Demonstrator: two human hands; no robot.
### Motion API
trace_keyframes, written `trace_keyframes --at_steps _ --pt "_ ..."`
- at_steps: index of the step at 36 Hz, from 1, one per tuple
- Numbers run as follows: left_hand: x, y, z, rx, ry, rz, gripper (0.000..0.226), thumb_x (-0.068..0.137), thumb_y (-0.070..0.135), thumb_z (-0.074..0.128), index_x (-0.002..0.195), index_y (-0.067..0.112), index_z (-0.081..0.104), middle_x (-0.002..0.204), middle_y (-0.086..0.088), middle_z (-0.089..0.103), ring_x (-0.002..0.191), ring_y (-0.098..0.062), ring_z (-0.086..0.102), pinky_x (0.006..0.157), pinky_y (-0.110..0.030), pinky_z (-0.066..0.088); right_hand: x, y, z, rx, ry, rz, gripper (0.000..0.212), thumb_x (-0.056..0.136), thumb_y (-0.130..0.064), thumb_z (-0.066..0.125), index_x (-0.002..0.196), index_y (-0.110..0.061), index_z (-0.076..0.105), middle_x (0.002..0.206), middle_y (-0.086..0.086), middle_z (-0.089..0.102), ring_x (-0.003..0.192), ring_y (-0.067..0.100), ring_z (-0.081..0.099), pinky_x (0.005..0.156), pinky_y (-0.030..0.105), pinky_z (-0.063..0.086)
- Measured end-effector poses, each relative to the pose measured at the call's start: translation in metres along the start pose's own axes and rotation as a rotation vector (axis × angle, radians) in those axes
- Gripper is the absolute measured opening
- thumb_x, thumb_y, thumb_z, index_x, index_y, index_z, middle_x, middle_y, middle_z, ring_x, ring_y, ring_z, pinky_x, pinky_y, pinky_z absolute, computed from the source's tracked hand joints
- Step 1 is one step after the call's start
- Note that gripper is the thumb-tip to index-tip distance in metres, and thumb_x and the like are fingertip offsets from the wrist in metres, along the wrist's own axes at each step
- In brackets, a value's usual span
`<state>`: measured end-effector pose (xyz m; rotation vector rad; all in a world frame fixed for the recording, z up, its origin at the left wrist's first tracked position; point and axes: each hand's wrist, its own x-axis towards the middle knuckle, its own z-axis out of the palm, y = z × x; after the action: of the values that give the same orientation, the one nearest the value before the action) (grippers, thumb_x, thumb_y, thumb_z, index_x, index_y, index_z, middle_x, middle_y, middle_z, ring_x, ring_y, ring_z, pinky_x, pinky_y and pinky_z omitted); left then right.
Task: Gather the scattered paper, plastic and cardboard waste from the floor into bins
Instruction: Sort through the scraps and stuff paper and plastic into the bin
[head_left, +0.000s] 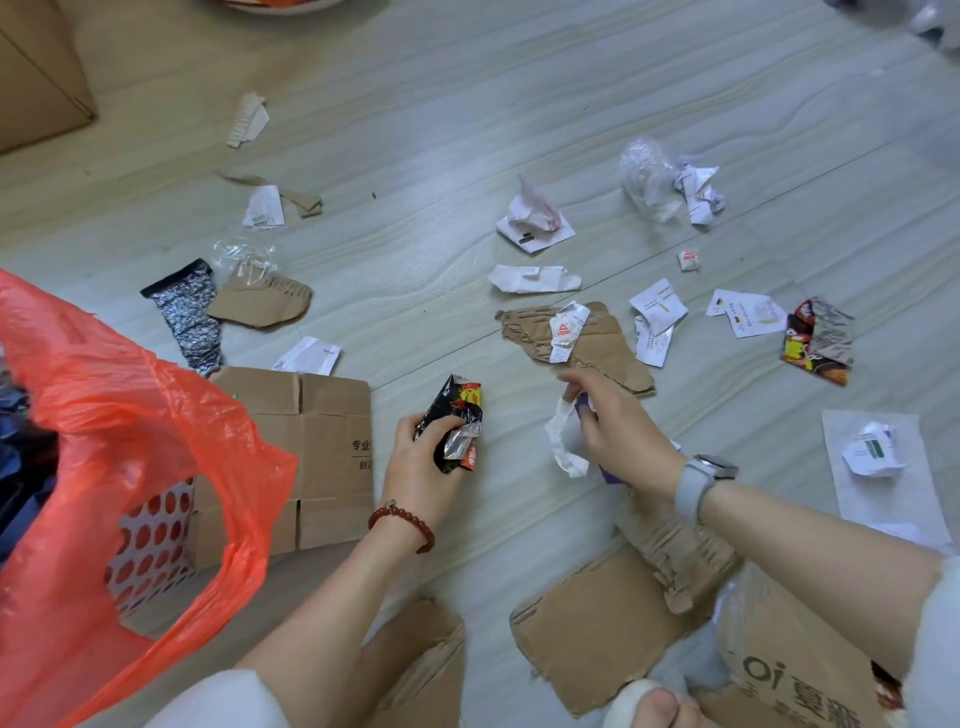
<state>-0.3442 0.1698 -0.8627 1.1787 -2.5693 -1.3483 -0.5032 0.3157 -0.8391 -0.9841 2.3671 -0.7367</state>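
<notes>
My left hand (422, 467) grips a crumpled black and red snack wrapper (457, 421) just above the floor. My right hand (621, 431) holds a crumpled white paper (563, 441) together with a purple scrap (584, 402). A bin lined with an orange plastic bag (130, 441) stands at the left, its mouth gaping beside my left arm. Paper scraps (535, 278), a torn cardboard piece (597, 343), clear plastic (647, 179) and a silver foil wrapper (189, 317) lie scattered on the floor ahead.
A flattened cardboard box (317, 452) lies next to the bin. More torn cardboard (597, 623) lies under my right arm, near my foot (649, 701). Another black and red wrapper (818, 340) is at the right, a brown carton (36, 78) at the far left.
</notes>
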Motion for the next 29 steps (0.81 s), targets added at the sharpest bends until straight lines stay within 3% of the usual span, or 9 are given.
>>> trace_keyframes --at_steps 3,8,12,15,20,26,29 --pt "0.004 0.011 0.004 -0.057 0.026 -0.001 0.037 0.08 0.008 0.064 0.115 0.019 0.061 0.123 -0.005 0.043 0.101 -0.013 0.049 0.08 -0.011 0.032 0.002 0.001 -0.031 0.094 0.078 0.126 0.034 0.086 0.007 0.046 0.115 -0.007 0.058 0.098 0.003 0.057 0.09 0.017 0.05 0.069 0.005 0.032" --pt "0.01 0.025 0.015 -0.1 0.022 0.007 0.039 0.079 0.005 0.064 0.116 0.019 0.06 0.126 -0.006 0.041 0.111 -0.02 0.05 0.087 -0.018 0.035 -0.004 0.034 -0.048 -0.043 -0.024 0.343 0.03 0.085 0.002 0.053 0.114 -0.005 0.059 0.105 0.015 0.053 0.104 0.032 0.051 0.069 0.018 0.026" --pt "0.013 0.031 0.019 -0.073 0.028 0.036 0.042 0.079 0.003 0.063 0.117 0.019 0.059 0.128 -0.007 0.04 0.114 -0.022 0.048 0.088 -0.017 0.034 -0.02 0.049 -0.029 -0.145 -0.164 0.419 0.042 0.086 -0.001 0.053 0.128 -0.003 0.046 0.123 0.019 0.04 0.107 0.037 0.051 0.092 0.03 0.036" --pt "0.013 0.033 0.021 -0.046 0.024 0.057 0.045 0.078 0.0 0.063 0.119 0.019 0.058 0.129 -0.008 0.039 0.117 -0.022 0.046 0.089 -0.017 0.033 -0.026 0.05 -0.016 -0.193 -0.164 0.42 0.046 0.084 -0.003 0.057 0.127 -0.003 0.042 0.126 0.017 0.036 0.1 0.041 0.053 0.087 0.043 0.045" --pt "0.016 0.035 0.019 -0.037 0.032 0.055 0.046 0.077 -0.003 0.062 0.119 0.017 0.058 0.13 -0.012 0.038 0.118 -0.027 0.045 0.095 -0.019 0.033 -0.022 0.045 -0.013 -0.337 -0.183 0.43 0.019 0.083 -0.013 0.058 0.094 -0.006 0.044 0.111 0.018 0.043 0.077 0.035 0.048 0.063 0.033 0.036" --pt "0.016 0.04 0.014 -0.028 0.056 0.071 0.047 0.077 -0.003 0.062 0.119 0.018 0.058 0.129 -0.011 0.039 0.12 -0.027 0.043 0.097 -0.021 0.033 -0.017 0.043 -0.011 -0.388 -0.149 0.491 0.015 0.087 -0.016 0.054 0.09 -0.005 0.043 0.109 0.02 0.052 0.086 0.036 0.054 0.063 0.031 0.034" --pt "0.015 0.045 0.009 -0.036 0.073 0.092 0.048 0.077 -0.004 0.06 0.119 0.018 0.058 0.127 -0.01 0.039 0.117 -0.026 0.045 0.095 -0.02 0.033 -0.014 0.044 -0.011 -0.406 -0.123 0.508 0.028 0.089 -0.02 0.054 0.11 -0.003 0.048 0.113 0.018 0.059 0.102 0.034 0.057 0.071 0.033 0.041"
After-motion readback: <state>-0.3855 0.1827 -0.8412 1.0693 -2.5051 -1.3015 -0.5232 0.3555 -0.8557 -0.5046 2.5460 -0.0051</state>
